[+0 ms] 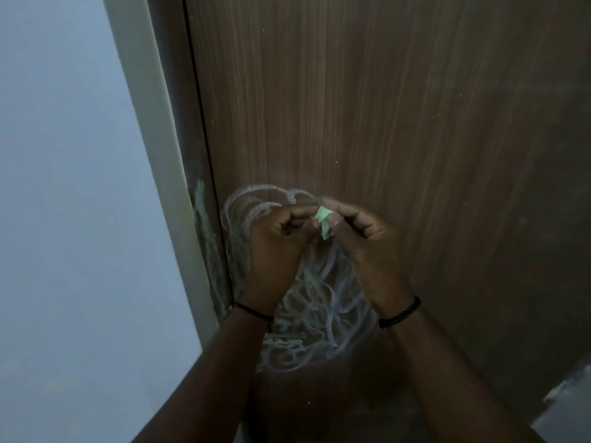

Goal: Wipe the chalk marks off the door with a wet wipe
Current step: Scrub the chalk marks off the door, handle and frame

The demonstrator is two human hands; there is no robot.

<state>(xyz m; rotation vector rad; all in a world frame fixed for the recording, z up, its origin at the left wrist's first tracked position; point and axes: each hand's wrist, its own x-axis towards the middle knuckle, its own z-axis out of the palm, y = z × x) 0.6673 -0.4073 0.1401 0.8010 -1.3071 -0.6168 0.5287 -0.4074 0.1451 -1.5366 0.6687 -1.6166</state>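
Observation:
A brown wood-grain door [367, 107] fills the view. White and pale green chalk scribbles [316, 314] loop across its lower left part, partly hidden behind my arms. My left hand [275, 247] and my right hand [367, 247] are raised close together in front of the scribbles. Both pinch a small crumpled pale green piece, seemingly the wet wipe [323, 220], between their fingertips. The piece is held off the door surface.
A pale door frame [153, 148] runs down the left of the door, with green chalk smears [200, 199] along its inner edge. A grey-blue wall [64, 219] lies to the left. A strip of floor [569, 407] shows at the lower right.

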